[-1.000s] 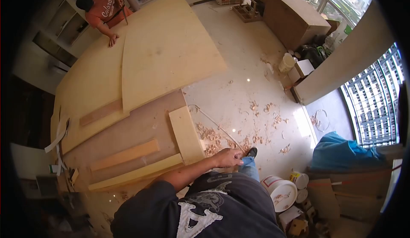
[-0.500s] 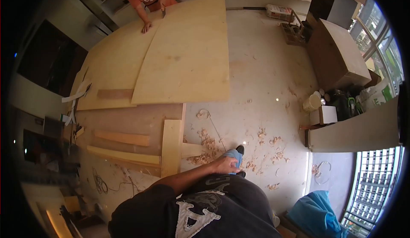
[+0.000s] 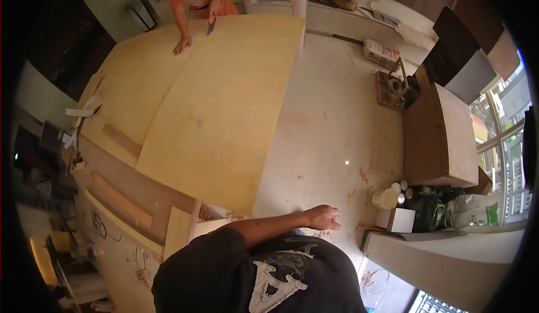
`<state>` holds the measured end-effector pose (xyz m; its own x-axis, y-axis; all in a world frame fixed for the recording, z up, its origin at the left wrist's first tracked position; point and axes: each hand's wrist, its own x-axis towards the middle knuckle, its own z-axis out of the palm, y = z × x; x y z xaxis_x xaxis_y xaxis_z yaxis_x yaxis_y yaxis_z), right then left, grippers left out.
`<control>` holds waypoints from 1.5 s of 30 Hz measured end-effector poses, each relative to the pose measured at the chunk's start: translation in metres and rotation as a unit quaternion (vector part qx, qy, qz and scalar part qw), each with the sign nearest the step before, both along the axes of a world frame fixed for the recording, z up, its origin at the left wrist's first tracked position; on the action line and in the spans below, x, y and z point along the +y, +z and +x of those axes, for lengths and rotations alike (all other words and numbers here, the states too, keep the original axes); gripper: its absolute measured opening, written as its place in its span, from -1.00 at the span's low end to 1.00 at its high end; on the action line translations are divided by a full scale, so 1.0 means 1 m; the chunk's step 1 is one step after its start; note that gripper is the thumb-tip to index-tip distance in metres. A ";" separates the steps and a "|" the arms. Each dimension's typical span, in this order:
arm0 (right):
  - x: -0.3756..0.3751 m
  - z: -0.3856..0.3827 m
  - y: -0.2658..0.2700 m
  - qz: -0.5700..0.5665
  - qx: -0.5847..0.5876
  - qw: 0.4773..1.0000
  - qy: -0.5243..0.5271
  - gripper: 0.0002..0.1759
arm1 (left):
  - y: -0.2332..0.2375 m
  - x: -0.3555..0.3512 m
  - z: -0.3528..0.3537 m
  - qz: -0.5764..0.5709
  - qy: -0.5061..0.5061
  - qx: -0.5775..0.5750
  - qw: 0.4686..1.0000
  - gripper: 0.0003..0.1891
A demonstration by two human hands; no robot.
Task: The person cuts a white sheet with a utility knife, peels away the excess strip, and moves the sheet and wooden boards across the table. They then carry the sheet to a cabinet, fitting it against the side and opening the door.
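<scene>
My left hand (image 3: 323, 217) reaches across the front of my black shirt (image 3: 269, 279), above the floor to the right of the workbench. Its fingers are curled in; what they hold, if anything, is hidden. My right hand is out of view. To the left, a large pale plywood sheet (image 3: 213, 111) lies overlapping another plywood sheet (image 3: 132, 88). Across the sheets, a person in an orange shirt rests one hand (image 3: 182, 46) on the wood. Their other hand (image 3: 214, 11) grips a dark flat-bladed tool (image 3: 211, 28).
Wood strips (image 3: 120, 200) lie on the bench's near end. Shavings and a tangled cable (image 3: 98, 223) are on the floor. On the right stand a wooden cabinet (image 3: 438, 136), a wooden tool tray (image 3: 390, 88), a white bucket (image 3: 385, 198) and a low partition (image 3: 443, 257).
My view has turned and moved forward, bringing the cabinet and the plywood nearer. My left hand has swung up and right. The other person's hands remain at the sheets' far edge.
</scene>
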<state>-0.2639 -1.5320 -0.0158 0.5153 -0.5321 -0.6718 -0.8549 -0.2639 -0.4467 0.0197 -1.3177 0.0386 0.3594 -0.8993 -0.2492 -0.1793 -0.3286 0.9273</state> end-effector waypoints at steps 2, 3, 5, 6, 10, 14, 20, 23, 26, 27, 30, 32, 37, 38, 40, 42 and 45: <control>-0.032 0.022 0.000 -0.005 0.015 1.000 -0.014 -0.22 | 0.004 -0.035 0.036 -0.015 0.017 -0.039 0.999 -0.53; -0.048 0.033 -0.003 -0.005 0.023 1.000 -0.020 -0.22 | 0.005 -0.050 0.055 -0.012 0.010 -0.040 0.999 -0.53; -0.080 0.058 -0.012 -0.001 0.043 0.999 -0.019 -0.21 | 0.013 -0.079 0.094 -0.009 0.003 -0.043 0.999 -0.53; -0.105 0.079 -0.018 0.002 0.056 0.998 -0.016 -0.21 | 0.010 -0.101 0.126 -0.036 0.054 -0.015 0.998 -0.53; -0.181 0.137 -0.048 0.017 0.101 0.995 0.016 -0.21 | -0.025 -0.143 0.202 0.047 0.043 -0.022 0.998 -0.35; -0.293 0.208 -0.049 0.011 0.151 0.983 0.101 -0.20 | -0.037 -0.175 0.273 0.109 0.067 0.011 0.992 -0.34; -0.510 0.388 -0.029 -0.123 0.128 0.924 0.339 -0.19 | -0.017 -0.198 0.366 0.104 0.250 -0.014 0.963 -0.36; -0.533 0.579 -0.023 -0.204 0.042 0.911 0.355 -0.22 | -0.012 -0.203 0.399 0.092 0.363 0.026 0.927 -0.37; -0.474 0.744 0.033 -0.157 -0.089 0.906 0.383 -0.16 | -0.034 -0.207 0.418 0.066 0.392 0.058 0.916 -0.41; -0.439 0.781 0.065 -0.135 -0.110 0.903 0.394 -0.16 | -0.037 -0.206 0.430 0.059 0.394 0.061 0.915 -0.42; -0.370 0.860 0.069 -0.032 -0.223 0.885 0.409 -0.24 | -0.039 -0.212 0.476 0.076 0.349 0.116 0.927 -0.53; -0.323 0.881 0.087 0.087 -0.229 0.872 0.424 -0.26 | -0.023 -0.215 0.516 0.069 0.353 0.196 0.912 -0.52; -0.304 0.950 0.129 0.434 -0.163 0.818 0.341 -0.18 | -0.035 -0.224 0.665 0.046 0.370 0.183 0.910 -0.47; -0.308 0.962 0.134 0.504 -0.136 0.806 0.279 -0.17 | -0.018 -0.227 0.693 0.042 0.390 0.201 0.898 -0.44; -0.321 0.998 0.142 0.472 -0.147 0.799 0.342 -0.16 | 0.020 -0.224 0.752 0.016 0.410 0.241 0.880 -0.34; -0.324 1.030 0.147 0.436 -0.155 0.809 0.363 -0.16 | 0.002 -0.226 0.804 -0.009 0.428 0.212 0.879 -0.36; -0.319 1.077 0.141 0.384 -0.167 0.845 0.333 -0.22 | 0.008 -0.222 0.865 -0.043 0.441 0.158 0.882 -0.39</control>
